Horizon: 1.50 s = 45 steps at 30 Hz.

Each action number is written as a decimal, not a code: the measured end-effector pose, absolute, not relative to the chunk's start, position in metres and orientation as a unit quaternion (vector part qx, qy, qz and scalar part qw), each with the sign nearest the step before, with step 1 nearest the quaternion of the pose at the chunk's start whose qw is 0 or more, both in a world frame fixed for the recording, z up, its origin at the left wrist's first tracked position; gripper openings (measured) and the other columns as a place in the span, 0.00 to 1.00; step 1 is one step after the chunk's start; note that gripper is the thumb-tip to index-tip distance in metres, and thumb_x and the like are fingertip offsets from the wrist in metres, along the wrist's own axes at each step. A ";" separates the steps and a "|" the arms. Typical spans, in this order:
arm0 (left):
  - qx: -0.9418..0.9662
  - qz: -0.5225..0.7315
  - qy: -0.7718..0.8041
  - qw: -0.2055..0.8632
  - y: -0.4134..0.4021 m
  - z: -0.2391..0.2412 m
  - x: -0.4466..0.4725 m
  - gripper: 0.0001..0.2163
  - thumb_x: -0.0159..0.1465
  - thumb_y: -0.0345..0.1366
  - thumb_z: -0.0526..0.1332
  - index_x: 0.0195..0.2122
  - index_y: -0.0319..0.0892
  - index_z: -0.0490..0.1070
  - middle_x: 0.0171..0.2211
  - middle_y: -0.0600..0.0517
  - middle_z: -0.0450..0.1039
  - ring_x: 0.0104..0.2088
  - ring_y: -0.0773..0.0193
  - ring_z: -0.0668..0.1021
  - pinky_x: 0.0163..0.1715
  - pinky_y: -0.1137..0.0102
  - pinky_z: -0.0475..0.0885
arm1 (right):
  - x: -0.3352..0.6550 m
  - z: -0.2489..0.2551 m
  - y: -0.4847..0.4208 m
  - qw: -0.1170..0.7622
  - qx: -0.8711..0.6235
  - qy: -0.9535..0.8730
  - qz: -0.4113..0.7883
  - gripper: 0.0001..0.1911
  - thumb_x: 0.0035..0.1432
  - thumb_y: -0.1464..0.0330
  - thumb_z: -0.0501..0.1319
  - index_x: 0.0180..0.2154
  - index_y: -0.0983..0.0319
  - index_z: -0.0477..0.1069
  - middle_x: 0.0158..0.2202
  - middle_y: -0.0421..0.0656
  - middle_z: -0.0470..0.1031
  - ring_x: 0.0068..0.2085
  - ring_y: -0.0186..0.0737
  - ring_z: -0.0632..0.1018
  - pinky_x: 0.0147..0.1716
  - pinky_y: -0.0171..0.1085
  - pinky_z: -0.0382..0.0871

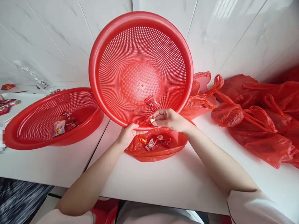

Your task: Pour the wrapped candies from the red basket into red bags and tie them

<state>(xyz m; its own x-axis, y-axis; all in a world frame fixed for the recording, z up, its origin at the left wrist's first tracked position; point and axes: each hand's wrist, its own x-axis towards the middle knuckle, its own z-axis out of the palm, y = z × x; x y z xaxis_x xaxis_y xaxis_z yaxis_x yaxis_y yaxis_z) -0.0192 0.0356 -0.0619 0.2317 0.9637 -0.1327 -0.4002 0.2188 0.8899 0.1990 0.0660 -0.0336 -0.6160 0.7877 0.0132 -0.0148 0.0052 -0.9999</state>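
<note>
In the tilted basket (141, 74) (red), the right hand (170, 120) pinches 1 packet (151, 120).

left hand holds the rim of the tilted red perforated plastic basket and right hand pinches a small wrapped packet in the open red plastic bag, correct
Not in the bag: the head view shows the right hand pinching the small wrapped packet inside the tilted basket. The left hand does hold the rim.

Left hand (127, 135) clamps while the right hand (170, 120) apparently pinches.
</note>
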 end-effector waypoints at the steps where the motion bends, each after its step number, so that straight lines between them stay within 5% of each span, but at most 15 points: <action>1: 0.382 0.494 0.370 0.688 0.036 -0.062 -0.019 0.03 0.55 0.29 0.60 0.27 0.37 0.72 0.36 0.47 0.78 0.47 0.47 0.77 0.50 0.47 0.71 | 0.200 -0.032 0.066 0.303 -0.301 -0.649 0.629 0.15 0.50 0.64 0.68 0.39 0.64 0.72 0.31 0.41 0.78 0.30 0.32 0.77 0.31 0.33 0.70; 10: 0.389 0.497 0.371 0.681 0.036 -0.059 -0.019 0.06 0.55 0.30 0.60 0.33 0.38 0.75 0.38 0.46 0.78 0.48 0.47 0.77 0.51 0.46 0.70 | 0.216 -0.009 0.049 0.120 -0.329 -0.831 0.432 0.13 0.54 0.66 0.63 0.43 0.58 0.76 0.32 0.42 0.80 0.32 0.38 0.78 0.31 0.35 0.70; 17: 0.376 0.492 0.380 0.687 0.029 -0.067 -0.012 0.02 0.54 0.29 0.61 0.29 0.38 0.73 0.34 0.48 0.77 0.47 0.48 0.77 0.49 0.47 0.72 | 0.211 -0.012 0.055 0.307 -0.396 -0.840 0.209 0.13 0.62 0.66 0.54 0.45 0.60 0.73 0.43 0.46 0.77 0.43 0.42 0.77 0.45 0.40 0.70; 22: 0.394 0.454 0.380 0.703 0.020 -0.072 -0.004 0.04 0.56 0.31 0.61 0.26 0.38 0.72 0.35 0.46 0.77 0.50 0.46 0.75 0.47 0.51 0.74 | 0.203 -0.043 0.070 0.256 -0.520 -0.811 0.083 0.29 0.61 0.62 0.57 0.60 0.68 0.58 0.63 0.61 0.57 0.60 0.60 0.64 0.54 0.56 0.62; 24: 0.398 0.455 0.378 0.701 0.019 -0.070 -0.003 0.03 0.56 0.31 0.61 0.28 0.38 0.73 0.38 0.46 0.77 0.51 0.46 0.75 0.47 0.52 0.74 | 0.199 -0.048 0.069 0.216 -0.499 -0.831 0.117 0.29 0.62 0.59 0.56 0.61 0.66 0.58 0.63 0.60 0.56 0.59 0.59 0.67 0.53 0.56 0.64; 28: 0.384 0.464 0.391 0.696 0.022 -0.065 -0.004 0.07 0.54 0.29 0.61 0.34 0.38 0.74 0.42 0.45 0.77 0.50 0.44 0.76 0.46 0.50 0.74 | 0.197 -0.041 0.062 0.175 -0.356 -0.883 0.249 0.24 0.63 0.57 0.54 0.57 0.61 0.65 0.52 0.51 0.72 0.49 0.47 0.75 0.50 0.45 0.68; 33: 0.383 0.456 0.371 0.713 0.027 -0.066 -0.008 0.08 0.56 0.30 0.59 0.35 0.37 0.74 0.41 0.45 0.78 0.49 0.45 0.77 0.48 0.49 0.72 | 0.203 -0.032 0.061 0.167 -0.293 -0.880 0.335 0.34 0.51 0.59 0.67 0.58 0.58 0.63 0.54 0.47 0.72 0.51 0.46 0.75 0.50 0.42 0.68; 39: 0.373 0.485 0.368 0.700 0.033 -0.068 -0.014 0.03 0.56 0.29 0.59 0.29 0.37 0.72 0.39 0.47 0.78 0.48 0.49 0.77 0.49 0.49 0.72 | 0.204 -0.036 0.069 0.328 -0.318 -0.746 0.484 0.19 0.55 0.62 0.64 0.48 0.61 0.73 0.46 0.45 0.78 0.45 0.42 0.78 0.46 0.40 0.72; 45: 0.360 0.503 0.361 0.698 0.036 -0.065 -0.018 0.03 0.56 0.29 0.60 0.31 0.37 0.71 0.43 0.47 0.77 0.49 0.50 0.76 0.49 0.49 0.72 | 0.204 -0.033 0.071 0.396 -0.323 -0.645 0.568 0.19 0.49 0.61 0.68 0.43 0.63 0.77 0.40 0.45 0.80 0.40 0.39 0.79 0.45 0.40 0.72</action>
